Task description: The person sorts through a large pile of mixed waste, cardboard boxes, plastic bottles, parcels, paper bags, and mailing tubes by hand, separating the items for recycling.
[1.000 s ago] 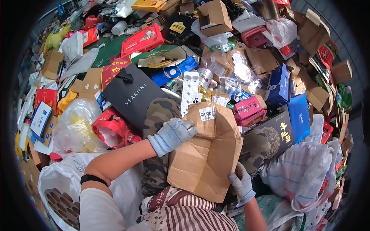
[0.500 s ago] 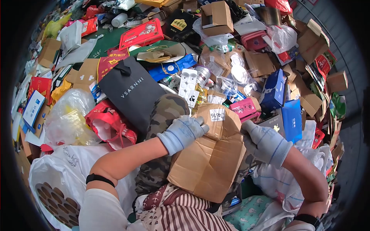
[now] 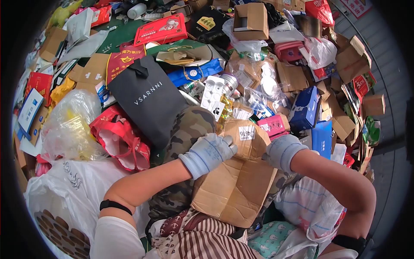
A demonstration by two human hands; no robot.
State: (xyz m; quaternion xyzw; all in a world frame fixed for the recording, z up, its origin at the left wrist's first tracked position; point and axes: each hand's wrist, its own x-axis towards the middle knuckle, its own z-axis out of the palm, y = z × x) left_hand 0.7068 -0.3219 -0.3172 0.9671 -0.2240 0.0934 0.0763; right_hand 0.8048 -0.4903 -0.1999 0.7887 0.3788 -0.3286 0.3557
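A: Where's the cardboard box (image 3: pixel 235 185)?
B: On the lap, over camo knees (image 3: pixel 189 127). Left hand (image 3: pixel 209 152) and right hand (image 3: pixel 282 151), both gloved, clamped on its top flaps. Black VSARNNI bag (image 3: pixel 146 99) lies just beyond the left hand.

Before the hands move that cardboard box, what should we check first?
1. Left hand gripping the cardboard box: ok, its fingers curl over the top flap.
2. Right hand gripping the box: cannot tell, its fingers are hidden at the right edge.
3. Both hands gloved: ok.
4. Nothing lying on top of the box: ok.
5. Box empty: cannot tell, the inside is hidden.
6. Free room behind the box: not ok, a pink box sits right behind it in the pile.
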